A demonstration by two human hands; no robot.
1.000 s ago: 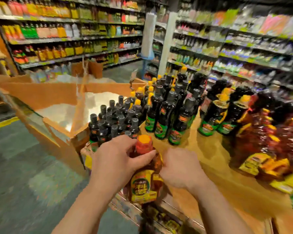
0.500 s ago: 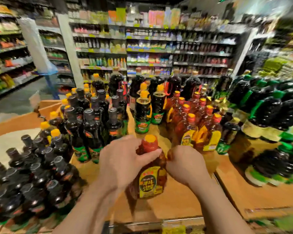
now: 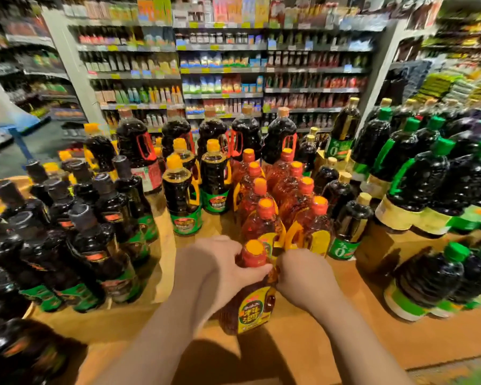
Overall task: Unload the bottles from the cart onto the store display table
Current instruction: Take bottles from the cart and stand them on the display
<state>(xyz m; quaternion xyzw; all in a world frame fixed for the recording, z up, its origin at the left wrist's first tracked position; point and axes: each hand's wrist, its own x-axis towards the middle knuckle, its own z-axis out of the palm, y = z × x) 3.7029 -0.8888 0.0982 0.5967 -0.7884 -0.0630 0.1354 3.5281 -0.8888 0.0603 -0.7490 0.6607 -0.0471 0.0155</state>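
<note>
**Amber bottle coming down at the front of its row**

On the left of the display table (image 3: 117, 323), dark bottles (image 3: 103, 245) with grey caps, packed tight and leaning in the wide lens. Just right of them, dark bottles with yellow caps (image 3: 179, 195) and green labels. Past those, in the middle, two files of amber bottles (image 3: 264, 218) with orange caps, running back toward the far shelves (image 3: 222, 70).

At the near end of that row, held in both hands, one more amber bottle (image 3: 252, 298), upright, yellow label facing the camera, base at or just above the tabletop; contact not clear. Left hand (image 3: 214, 270) wrapped over the shoulder and neck, thumb lying across below the cap. Right hand (image 3: 303, 276) curled against the other side of the neck, gripping there, possibly at the side handle, hidden by the fingers. Both forearms reaching forward and slightly inward, wrists low.

Likely heavy when full, stiff plastic, smooth and perhaps slick; best taken at the neck or handle with a second hand steadying. Top-heavy neighbours close by, so easily knocked.

Farther right, green-capped dark bottles (image 3: 417, 184) stacked on a raised step.
</note>
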